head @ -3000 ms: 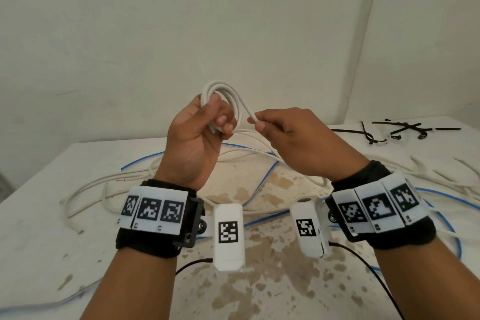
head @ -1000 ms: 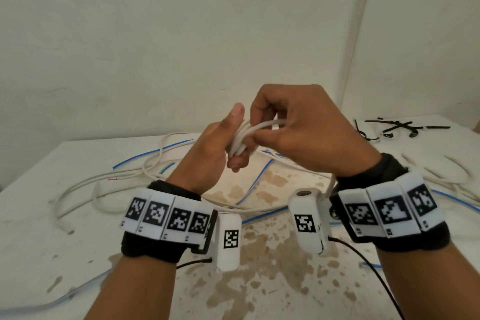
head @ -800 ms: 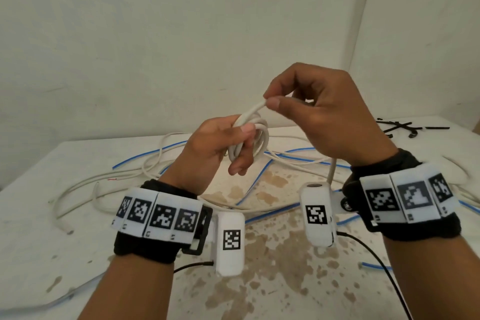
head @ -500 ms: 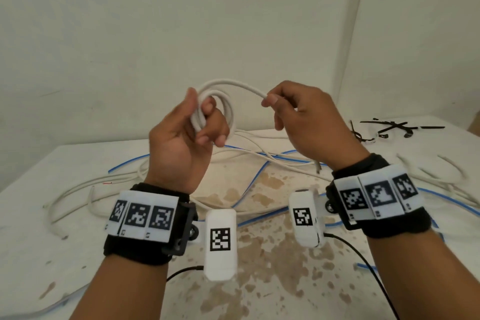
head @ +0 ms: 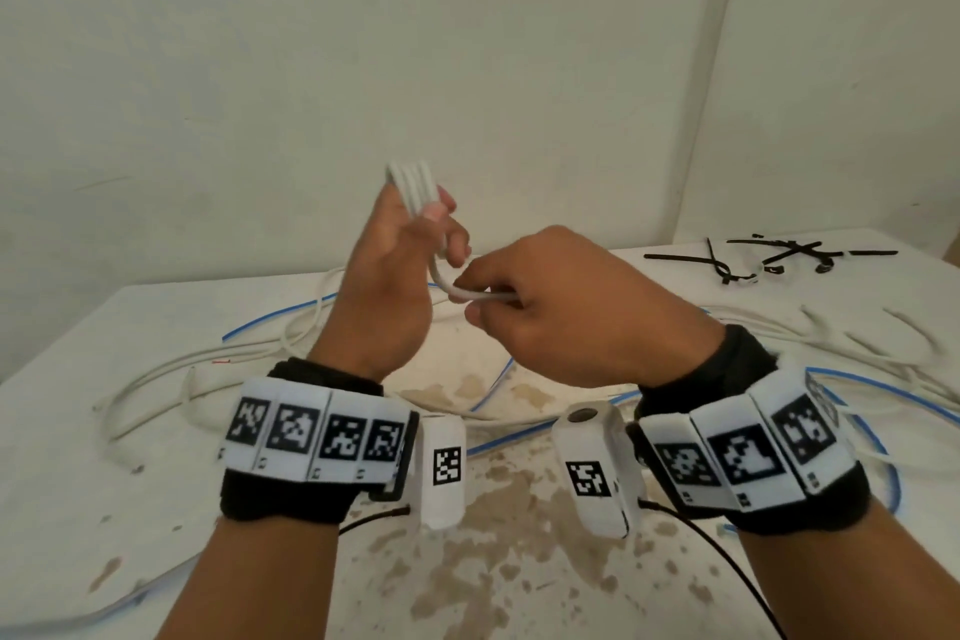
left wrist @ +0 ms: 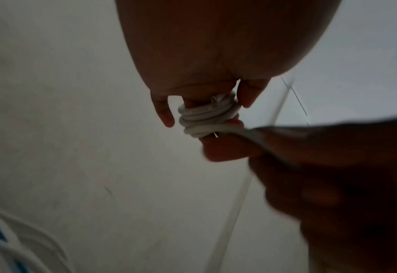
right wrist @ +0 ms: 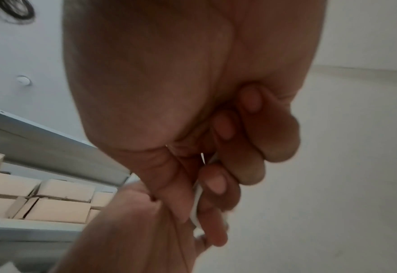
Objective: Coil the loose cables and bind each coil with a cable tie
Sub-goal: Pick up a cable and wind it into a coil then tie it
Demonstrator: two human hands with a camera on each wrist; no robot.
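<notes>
A small coil of white cable point(head: 413, 185) stands upright in my left hand point(head: 410, 244), whose fingers and thumb curl round its stacked loops point(left wrist: 206, 114) above the table. Just to the right and lower, my right hand point(head: 483, 299) pinches the free run of the same cable point(head: 478, 295) between thumb and fingers point(right wrist: 212, 184). That run passes through the fist point(right wrist: 196, 208) and its tail is hidden below. Black cable ties point(head: 763, 257) lie at the table's far right corner.
Loose white cables point(head: 171, 379) and a blue cable point(head: 291, 314) sprawl over the stained white table point(head: 62, 457), with more white and blue cable point(head: 883, 390) on the right. Walls close behind. Boxes on a shelf point(right wrist: 52, 199) show in the right wrist view.
My right hand came down from beside the coil's top to below it, laying another loop on. My left hand turned the coil edge-on.
</notes>
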